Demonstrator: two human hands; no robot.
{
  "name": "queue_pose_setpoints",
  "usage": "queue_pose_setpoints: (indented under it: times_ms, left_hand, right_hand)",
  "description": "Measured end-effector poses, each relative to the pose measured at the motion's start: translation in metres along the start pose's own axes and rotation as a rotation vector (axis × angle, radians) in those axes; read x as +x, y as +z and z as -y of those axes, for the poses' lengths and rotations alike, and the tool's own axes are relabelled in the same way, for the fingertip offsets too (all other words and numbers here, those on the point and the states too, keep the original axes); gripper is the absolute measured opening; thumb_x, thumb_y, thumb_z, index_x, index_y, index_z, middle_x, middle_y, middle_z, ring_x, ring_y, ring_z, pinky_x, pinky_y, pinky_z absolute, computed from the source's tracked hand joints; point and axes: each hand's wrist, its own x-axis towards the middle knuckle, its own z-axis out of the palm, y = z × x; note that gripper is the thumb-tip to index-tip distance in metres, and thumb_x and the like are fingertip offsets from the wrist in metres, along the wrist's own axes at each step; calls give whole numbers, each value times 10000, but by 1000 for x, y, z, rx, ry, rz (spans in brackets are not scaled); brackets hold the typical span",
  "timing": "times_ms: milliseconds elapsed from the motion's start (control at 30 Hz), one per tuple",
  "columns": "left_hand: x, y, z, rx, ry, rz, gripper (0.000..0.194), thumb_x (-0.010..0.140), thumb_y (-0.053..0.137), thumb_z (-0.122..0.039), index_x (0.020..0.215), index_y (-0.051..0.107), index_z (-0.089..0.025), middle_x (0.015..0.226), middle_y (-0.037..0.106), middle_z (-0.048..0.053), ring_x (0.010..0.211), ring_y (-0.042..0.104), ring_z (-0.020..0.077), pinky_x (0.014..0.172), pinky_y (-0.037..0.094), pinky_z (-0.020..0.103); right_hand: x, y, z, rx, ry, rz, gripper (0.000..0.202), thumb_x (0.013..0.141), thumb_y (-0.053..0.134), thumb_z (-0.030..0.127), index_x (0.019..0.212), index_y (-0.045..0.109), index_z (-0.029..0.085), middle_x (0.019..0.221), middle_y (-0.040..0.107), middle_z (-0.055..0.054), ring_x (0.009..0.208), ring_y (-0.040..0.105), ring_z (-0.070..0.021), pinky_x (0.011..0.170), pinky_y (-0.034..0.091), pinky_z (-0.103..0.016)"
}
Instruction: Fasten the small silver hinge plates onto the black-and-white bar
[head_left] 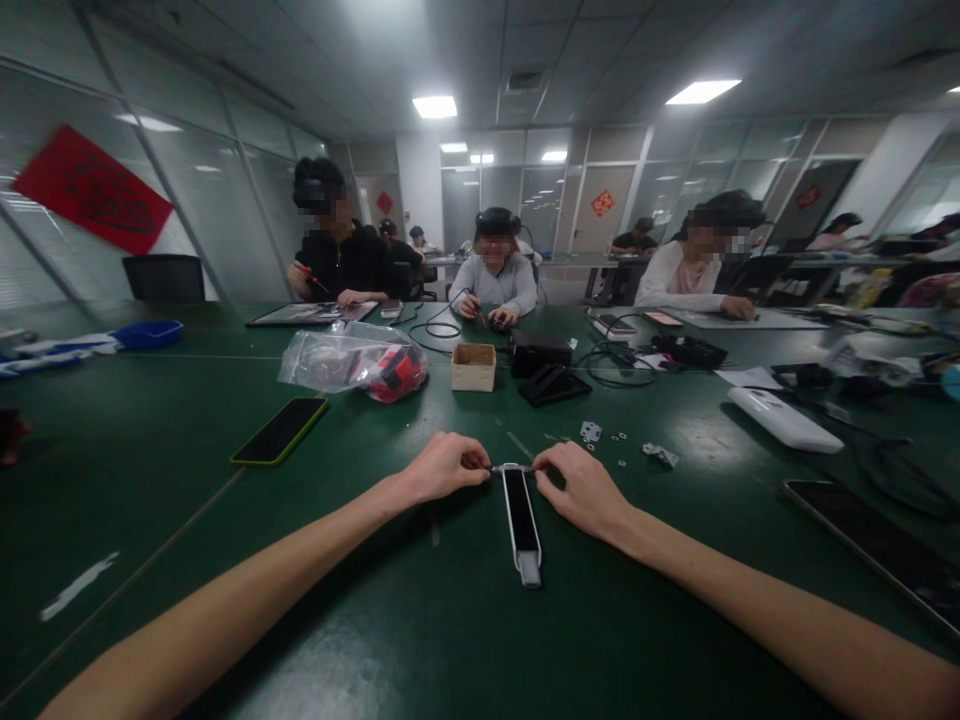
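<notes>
A long narrow device (521,515) with a black face and white rim lies on the green table (360,640), a grey piece at its near end. Across its far end runs a thin metal rod (511,468). My left hand (448,467) pinches the rod's left end between thumb and fingers. At the right end, my right hand (577,485) is closed on the rod in the same way. Small metal plates (591,431) and several rings lie beyond my right hand, with another metal part (660,455) farther right.
A green-edged phone (281,431) lies left. Farther back are a plastic bag (330,360), a small box (473,368) and a black stand (553,384). A white case (784,420) and dark tablet (877,545) lie right. Several people sit across the table.
</notes>
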Motion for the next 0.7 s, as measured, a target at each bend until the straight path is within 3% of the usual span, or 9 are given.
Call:
queue_pose_setpoints:
  times_ms: [700]
  left_hand:
    - [-3, 6, -3, -3, -22, -54, 152, 771, 619, -260, 848, 703, -161, 779, 707, 16, 717, 653, 147, 671, 495, 213]
  right_hand:
    - [1, -1, 3, 69, 19, 25, 190, 875, 456, 257, 870, 630, 182, 888, 609, -69, 810, 552, -198, 714, 475, -341]
